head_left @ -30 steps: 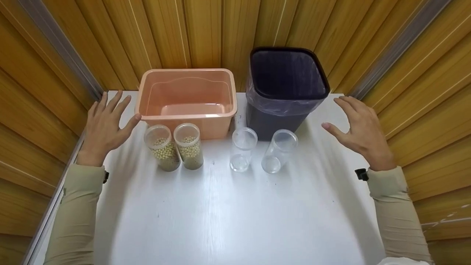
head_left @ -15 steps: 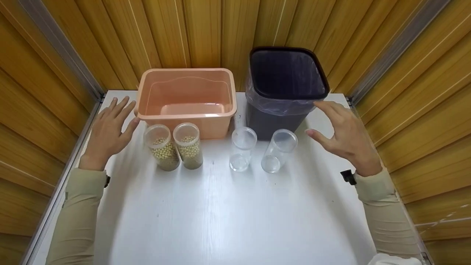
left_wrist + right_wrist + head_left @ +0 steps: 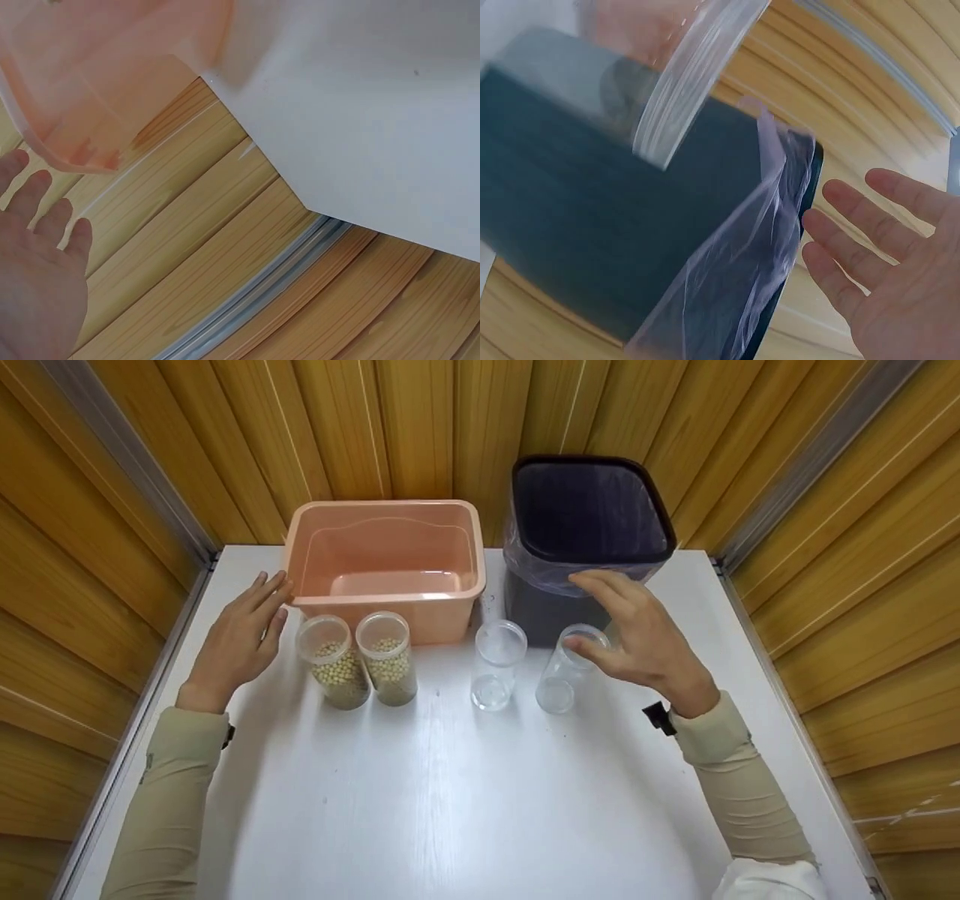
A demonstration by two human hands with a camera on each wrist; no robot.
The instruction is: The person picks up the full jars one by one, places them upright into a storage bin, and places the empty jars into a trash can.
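My right hand (image 3: 637, 641) hovers over the rightmost clear jar (image 3: 559, 682), fingers spread and thumb overlapping its rim in the head view. In the right wrist view the rim of a clear jar (image 3: 697, 75) stands near, apart from the fingers (image 3: 862, 217). A second clear jar (image 3: 499, 667), with nothing in it, stands to the left. My left hand (image 3: 236, 641) holds nothing; its fingers are extended beside the left side of the pink tub (image 3: 386, 619). Close to it stand two clear jars part-filled with pale round beans, the left jar (image 3: 334, 664) and the right jar (image 3: 388, 660).
A dark bin (image 3: 555, 611) lined with a thin plastic bag (image 3: 547, 574) stands at the back right, beside the tub. The white table (image 3: 420, 795) is bounded by wood-patterned walls (image 3: 412, 427) at the back and sides.
My right hand has moved left from beside the bin to over the rightmost clear jar. The left hand has shifted slightly right and toward me, its fingers closer together. The jars stay in place.
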